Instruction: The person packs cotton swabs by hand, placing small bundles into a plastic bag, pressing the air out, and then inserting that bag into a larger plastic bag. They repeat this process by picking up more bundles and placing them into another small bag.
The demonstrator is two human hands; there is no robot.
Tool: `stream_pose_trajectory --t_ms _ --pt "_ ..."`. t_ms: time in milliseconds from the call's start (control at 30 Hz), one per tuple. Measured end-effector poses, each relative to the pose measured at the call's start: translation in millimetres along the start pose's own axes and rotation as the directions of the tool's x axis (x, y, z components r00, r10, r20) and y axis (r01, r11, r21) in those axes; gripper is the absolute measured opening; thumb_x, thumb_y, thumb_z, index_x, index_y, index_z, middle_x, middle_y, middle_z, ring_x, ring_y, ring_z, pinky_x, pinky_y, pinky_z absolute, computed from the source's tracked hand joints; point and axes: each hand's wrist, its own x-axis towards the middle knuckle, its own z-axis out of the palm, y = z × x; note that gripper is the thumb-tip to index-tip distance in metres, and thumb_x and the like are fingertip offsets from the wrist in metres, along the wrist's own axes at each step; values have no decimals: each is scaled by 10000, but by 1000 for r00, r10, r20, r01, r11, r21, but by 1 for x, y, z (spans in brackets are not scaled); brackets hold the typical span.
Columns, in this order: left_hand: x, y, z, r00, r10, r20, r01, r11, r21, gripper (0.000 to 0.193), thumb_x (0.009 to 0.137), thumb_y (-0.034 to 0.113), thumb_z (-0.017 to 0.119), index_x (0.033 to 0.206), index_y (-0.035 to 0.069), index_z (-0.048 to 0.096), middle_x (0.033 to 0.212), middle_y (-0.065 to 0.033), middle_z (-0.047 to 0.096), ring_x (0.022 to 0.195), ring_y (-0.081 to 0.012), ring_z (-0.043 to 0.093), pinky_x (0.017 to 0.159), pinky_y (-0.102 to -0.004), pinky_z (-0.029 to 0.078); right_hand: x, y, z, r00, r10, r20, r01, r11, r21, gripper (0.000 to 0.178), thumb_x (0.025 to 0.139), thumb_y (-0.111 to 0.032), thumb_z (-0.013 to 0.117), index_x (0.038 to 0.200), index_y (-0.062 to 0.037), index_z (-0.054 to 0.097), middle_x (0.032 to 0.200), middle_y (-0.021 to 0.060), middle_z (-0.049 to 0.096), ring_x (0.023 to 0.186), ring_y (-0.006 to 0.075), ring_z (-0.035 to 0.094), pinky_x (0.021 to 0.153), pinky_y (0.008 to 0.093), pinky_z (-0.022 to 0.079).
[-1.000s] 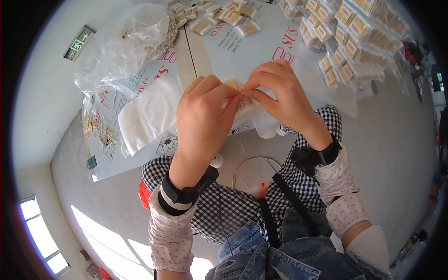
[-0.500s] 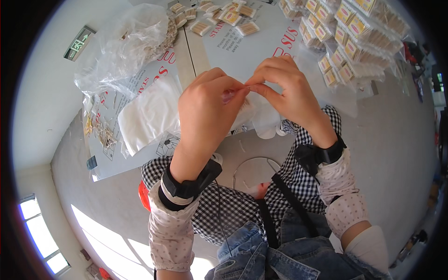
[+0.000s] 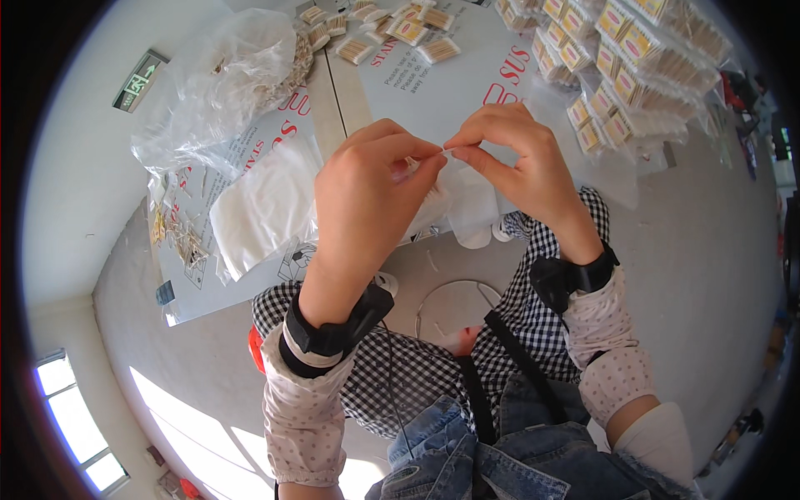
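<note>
Over the near edge of the table, both my hands are raised with their fingertips almost meeting. My left hand (image 3: 367,183) is closed, thumb and forefinger pinching the edge of a clear plastic bag (image 3: 435,198). Thin pale sticks show faintly through the bag, mostly hidden behind the left hand. My right hand (image 3: 521,158) pinches the same thin edge just to the right, its other fingers curled. Left of my left hand lies a stack of flat translucent bags (image 3: 262,208).
Packs of cotton swabs (image 3: 408,29) lie scattered at the table's far side. Bagged swab packs (image 3: 633,75) are piled at the far right. A large clear sack (image 3: 221,92) stands far left, with loose swabs (image 3: 185,237) near the table's left edge.
My right hand has shifted slightly right, and the fingertips of the two hands are a little farther apart along the bag's edge. Both hands keep their pinch.
</note>
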Motion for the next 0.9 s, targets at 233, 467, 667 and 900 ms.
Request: stream_pose_trajectory --t_ms 233,467,667,900 --pt "-3 0 6 999 -26 -32 24 998 -51 80 757 99 739 809 39 724 767 -42 641 671 -210 663 607 -301 504 -1 -4 1 1000 3 4 -3 1000 10 88 780 -25 717 854 -53 681 822 35 678 793 196 617 846 321 422" --pt "-3 2 4 1000 2 -7 -2 1000 0 91 741 76 726 783 5 685 766 -80 614 711 -234 647 623 -315 504 -2 1 3 986 -150 -79 145 987 -62 68 780 -34 703 815 -71 659 811 2 667 774 178 606 779 321 387" --pt "-6 -2 -7 986 164 33 -167 976 143 82 717 40 714 767 8 658 756 -92 588 741 -272 589 660 -366 490 -9 6 4 991 -104 -90 100 994 -43 68 779 -44 713 807 -77 660 824 -2 675 775 173 608 774 315 379" --pt "-17 -12 -15 956 294 -18 -279 921 271 106 704 26 724 744 28 626 751 -71 582 727 -259 579 657 -370 482 -13 7 -2 990 -77 -117 69 995 -73 69 789 -53 712 832 -81 666 810 5 666 790 185 618 820 320 394"
